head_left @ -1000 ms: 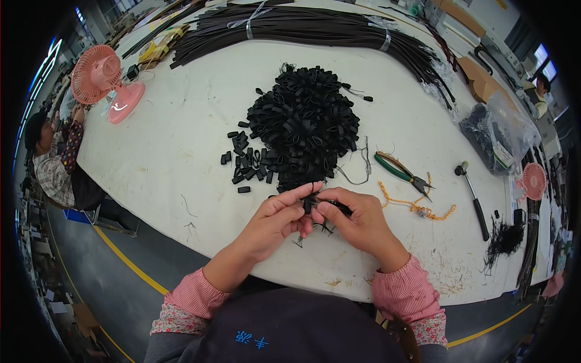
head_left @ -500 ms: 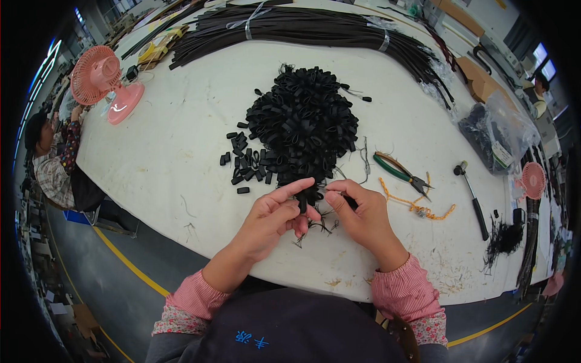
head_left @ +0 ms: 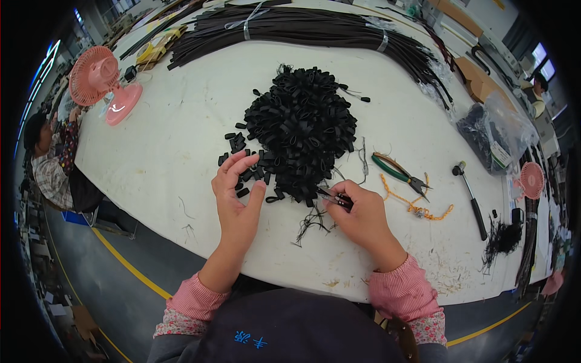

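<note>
A big heap of black fabric loops point(head_left: 301, 124) lies on the white table in front of me. My right hand point(head_left: 366, 221) is closed round small thread snips point(head_left: 331, 196), whose metal blades point left at the heap's near edge. Left of the heap, my left hand point(head_left: 236, 202) is raised with its fingers spread and nothing in it. It partly covers a scatter of separate black loops point(head_left: 238, 144) there. One loop point(head_left: 273, 198) lies between my two hands. Cut black thread ends point(head_left: 312, 224) lie just left of my right hand.
Right of my right hand lie green-handled pliers point(head_left: 393, 168), an orange cord point(head_left: 417, 210) and a hammer point(head_left: 471, 199). A bundle of dark strips point(head_left: 302, 27) spans the back. A pink fan point(head_left: 124, 103) stands back left, with a seated person point(head_left: 51, 160) beyond the table's edge.
My left hand has drawn away from the snips toward the left, and its fingers have spread. The loop beside its fingers has left it. My right hand stays nearly in place, with the blades more visible.
</note>
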A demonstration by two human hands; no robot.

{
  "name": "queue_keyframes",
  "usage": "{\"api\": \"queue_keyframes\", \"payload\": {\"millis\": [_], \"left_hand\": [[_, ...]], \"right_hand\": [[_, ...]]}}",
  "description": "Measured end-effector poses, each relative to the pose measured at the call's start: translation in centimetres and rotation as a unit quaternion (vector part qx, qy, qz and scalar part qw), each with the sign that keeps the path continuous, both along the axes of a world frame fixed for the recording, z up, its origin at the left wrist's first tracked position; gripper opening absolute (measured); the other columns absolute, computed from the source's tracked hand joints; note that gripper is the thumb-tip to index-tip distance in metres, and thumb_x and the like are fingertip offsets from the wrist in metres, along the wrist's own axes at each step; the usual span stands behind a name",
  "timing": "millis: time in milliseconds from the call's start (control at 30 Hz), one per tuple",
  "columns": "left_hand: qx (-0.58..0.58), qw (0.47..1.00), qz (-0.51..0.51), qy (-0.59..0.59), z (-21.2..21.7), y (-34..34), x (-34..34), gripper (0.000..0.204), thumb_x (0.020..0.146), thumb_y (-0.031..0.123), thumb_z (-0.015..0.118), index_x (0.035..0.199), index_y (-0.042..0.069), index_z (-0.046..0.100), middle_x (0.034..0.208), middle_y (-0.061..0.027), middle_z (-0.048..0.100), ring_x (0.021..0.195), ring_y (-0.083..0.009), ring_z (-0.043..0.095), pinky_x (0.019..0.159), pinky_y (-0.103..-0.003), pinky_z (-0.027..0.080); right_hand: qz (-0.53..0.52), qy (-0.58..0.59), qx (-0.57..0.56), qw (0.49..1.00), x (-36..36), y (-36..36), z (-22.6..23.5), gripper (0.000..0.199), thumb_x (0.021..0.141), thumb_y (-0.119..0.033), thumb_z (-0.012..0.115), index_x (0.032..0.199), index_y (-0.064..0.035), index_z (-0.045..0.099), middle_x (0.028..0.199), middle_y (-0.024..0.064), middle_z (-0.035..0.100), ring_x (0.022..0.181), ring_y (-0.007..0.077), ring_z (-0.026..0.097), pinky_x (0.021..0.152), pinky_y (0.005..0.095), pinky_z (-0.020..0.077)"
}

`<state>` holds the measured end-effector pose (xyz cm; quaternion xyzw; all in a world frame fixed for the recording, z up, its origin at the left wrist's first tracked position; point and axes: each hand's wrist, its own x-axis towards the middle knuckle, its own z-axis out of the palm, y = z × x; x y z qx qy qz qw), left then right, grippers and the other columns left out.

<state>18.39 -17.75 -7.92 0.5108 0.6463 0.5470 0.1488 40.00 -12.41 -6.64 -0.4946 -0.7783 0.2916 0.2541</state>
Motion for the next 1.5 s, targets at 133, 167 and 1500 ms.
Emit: {"api": "queue_keyframes", "payload": {"millis": [133,167,1500], "left_hand": [[0.011,0.996,-0.049,0.072,0.1,-0.1,0.6,0.033,0.084,0.003,0.065,0.116,0.01,0.067,0.12,-0.0079,0.062,0.11,-0.0212,0.052,0.095,-0.034,0.04],[0.011,0.996,-0.048,0.073,-0.1,-0.3,0.6,0.033,0.084,0.003,0.065,0.116,0.01,0.067,0.12,-0.0079,0.062,0.11,-0.0212,0.052,0.095,-0.034,0.04],[-0.147,0.884,-0.296,-0.33,-1.1,-1.3,3.0,0.039,0.093,0.003,0.063,0.132,0.002,0.06,0.085,0.0034,0.056,0.075,-0.0048,0.052,0.071,-0.022,0.047]], "right_hand": [[0.003,0.185,-0.175,0.967,0.6,0.0,0.1,0.014,0.085,-0.013,0.072,0.087,-0.0029,0.063,0.068,-0.0008,0.063,0.064,0.0042,0.053,0.059,0.0225,0.0421],[0.005,0.186,-0.175,0.967,0.5,-0.1,0.3,0.014,0.085,-0.013,0.072,0.087,-0.0029,0.063,0.068,-0.0008,0.063,0.064,0.0042,0.053,0.059,0.0225,0.0421],[0.123,-0.038,0.251,0.959,0.0,-1.0,1.3,0.014,0.084,-0.022,0.073,0.095,-0.0142,0.072,0.062,-0.0009,0.055,0.055,0.0189,0.054,0.057,0.0336,0.0387]]}}
